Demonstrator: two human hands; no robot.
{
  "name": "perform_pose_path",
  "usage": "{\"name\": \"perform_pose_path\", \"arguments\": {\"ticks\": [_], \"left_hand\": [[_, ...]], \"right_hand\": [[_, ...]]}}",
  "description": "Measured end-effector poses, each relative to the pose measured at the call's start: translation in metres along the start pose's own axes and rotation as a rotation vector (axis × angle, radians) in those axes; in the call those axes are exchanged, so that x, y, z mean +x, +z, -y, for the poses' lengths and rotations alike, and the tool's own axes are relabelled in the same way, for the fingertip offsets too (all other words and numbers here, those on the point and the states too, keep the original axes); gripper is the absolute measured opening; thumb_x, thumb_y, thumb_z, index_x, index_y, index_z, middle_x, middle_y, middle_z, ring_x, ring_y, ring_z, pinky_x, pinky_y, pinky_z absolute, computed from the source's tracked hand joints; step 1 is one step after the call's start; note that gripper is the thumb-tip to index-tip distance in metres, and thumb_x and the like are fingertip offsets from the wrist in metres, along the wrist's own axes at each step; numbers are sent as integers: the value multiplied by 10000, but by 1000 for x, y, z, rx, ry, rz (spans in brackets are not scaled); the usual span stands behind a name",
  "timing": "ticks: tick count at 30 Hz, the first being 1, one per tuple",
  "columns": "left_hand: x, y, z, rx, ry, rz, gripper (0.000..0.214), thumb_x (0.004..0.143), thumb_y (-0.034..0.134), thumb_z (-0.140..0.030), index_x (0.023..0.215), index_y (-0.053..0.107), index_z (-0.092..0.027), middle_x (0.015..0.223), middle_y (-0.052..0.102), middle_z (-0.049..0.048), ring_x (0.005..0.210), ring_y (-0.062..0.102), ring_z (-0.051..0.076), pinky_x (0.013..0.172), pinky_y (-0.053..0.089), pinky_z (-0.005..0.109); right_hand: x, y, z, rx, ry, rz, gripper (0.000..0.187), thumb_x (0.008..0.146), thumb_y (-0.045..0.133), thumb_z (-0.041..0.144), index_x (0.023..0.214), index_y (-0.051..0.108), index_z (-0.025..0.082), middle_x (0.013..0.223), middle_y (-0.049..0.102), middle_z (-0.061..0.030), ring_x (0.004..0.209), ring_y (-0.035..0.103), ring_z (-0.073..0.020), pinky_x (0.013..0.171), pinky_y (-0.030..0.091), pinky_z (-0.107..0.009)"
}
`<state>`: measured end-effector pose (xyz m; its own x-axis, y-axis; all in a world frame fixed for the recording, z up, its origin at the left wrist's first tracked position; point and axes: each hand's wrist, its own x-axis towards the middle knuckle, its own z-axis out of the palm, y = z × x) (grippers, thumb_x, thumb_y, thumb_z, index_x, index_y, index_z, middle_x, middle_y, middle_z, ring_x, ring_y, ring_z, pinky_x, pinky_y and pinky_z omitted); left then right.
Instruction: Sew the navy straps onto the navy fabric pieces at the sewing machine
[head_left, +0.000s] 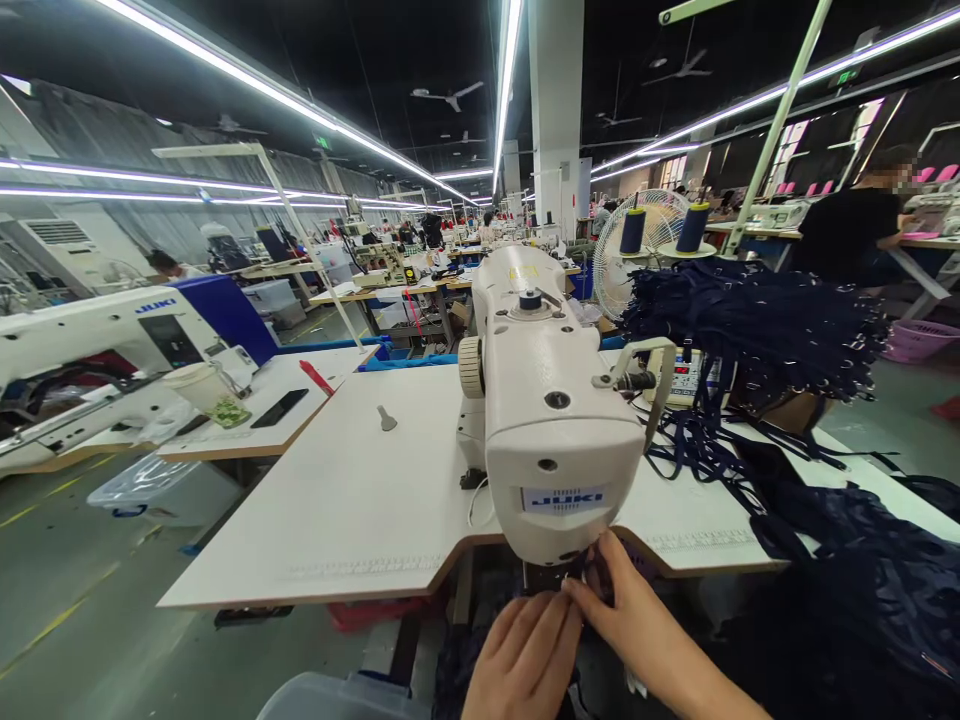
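A white JUKI sewing machine (pixel 551 400) stands on a white table (pixel 352 500) straight ahead of me. Both my hands are under its front end, at the needle. My left hand (pixel 525 655) lies with fingers together, pressed down on dark navy fabric (pixel 457 665). My right hand (pixel 637 625) reaches in from the right, its fingertips pinching the same dark fabric right by the needle area. The needle itself is hidden behind the machine head.
A big heap of navy straps (pixel 750 325) hangs at the right, with more dark cloth (pixel 877 560) spilling over the table's right side. Two thread cones (pixel 664 230) and a fan (pixel 649 250) stand behind. Another machine (pixel 90 350) sits at left. A person in black (pixel 851 230) works at far right.
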<state>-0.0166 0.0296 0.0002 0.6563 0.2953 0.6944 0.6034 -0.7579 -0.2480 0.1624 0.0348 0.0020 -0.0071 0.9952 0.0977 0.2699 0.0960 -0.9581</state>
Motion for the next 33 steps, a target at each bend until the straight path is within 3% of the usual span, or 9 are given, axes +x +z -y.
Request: {"name": "perform_pose_path", "arguments": {"ticks": [4, 7, 11, 17, 24, 29, 33], "left_hand": [[-10, 15, -22, 45, -206, -121, 325, 968, 385, -191, 1087, 682, -245, 1059, 735, -66, 1013, 647, 95, 968, 349, 271], [-8, 21, -32, 58, -322, -186, 293, 968, 415, -224, 1032, 694, -286, 1017, 741, -105, 922, 672, 76, 826, 360, 285], [0, 17, -34, 50, -348, -157, 279, 982, 423, -229, 985, 694, -291, 985, 744, -120, 888, 686, 83, 786, 356, 302], [2, 16, -33, 102, -340, -164, 257, 975, 448, -219, 970, 698, -276, 984, 745, -110, 880, 685, 74, 765, 344, 302], [4, 19, -33, 119, -393, -153, 257, 987, 433, -292, 1016, 688, -270, 1004, 744, -86, 904, 680, 89, 810, 323, 315], [7, 22, -34, 108, -458, -133, 307, 1006, 388, -352, 1058, 675, -258, 1028, 742, -51, 941, 671, 107, 856, 305, 331], [6, 25, -33, 141, -439, -125, 328, 1001, 374, -369, 1068, 667, -237, 999, 743, -51, 920, 668, 113, 811, 309, 344]], "right_hand": [[3, -5, 0, 122, 53, 72, 113, 858, 605, 267, 953, 554, 233, 879, 614, -13, 1023, 619, -221, 869, 526, -286], [4, -7, -3, 139, 32, 90, 134, 915, 559, 369, 949, 552, 240, 869, 606, -2, 903, 617, -187, 819, 522, -261], [7, -8, -6, 52, 58, 39, 246, 955, 469, 460, 864, 513, 236, 802, 575, 12, 798, 593, -169, 723, 501, -239], [16, -8, -5, 13, 3, 42, 193, 948, 464, 403, 880, 509, 228, 805, 587, 1, 771, 574, -176, 711, 489, -265], [27, -7, 0, -80, -22, -51, 95, 863, 493, 261, 825, 560, 205, 796, 653, -29, 764, 613, -218, 694, 511, -317], [38, -3, 0, -133, -98, -71, 236, 780, 474, 233, 949, 631, 185, 828, 689, -51, 780, 639, -243, 712, 519, -352], [45, -1, -2, -139, -92, -59, 245, 747, 470, 250, 906, 644, 182, 799, 697, -58, 736, 631, -241, 725, 529, -379]]}}
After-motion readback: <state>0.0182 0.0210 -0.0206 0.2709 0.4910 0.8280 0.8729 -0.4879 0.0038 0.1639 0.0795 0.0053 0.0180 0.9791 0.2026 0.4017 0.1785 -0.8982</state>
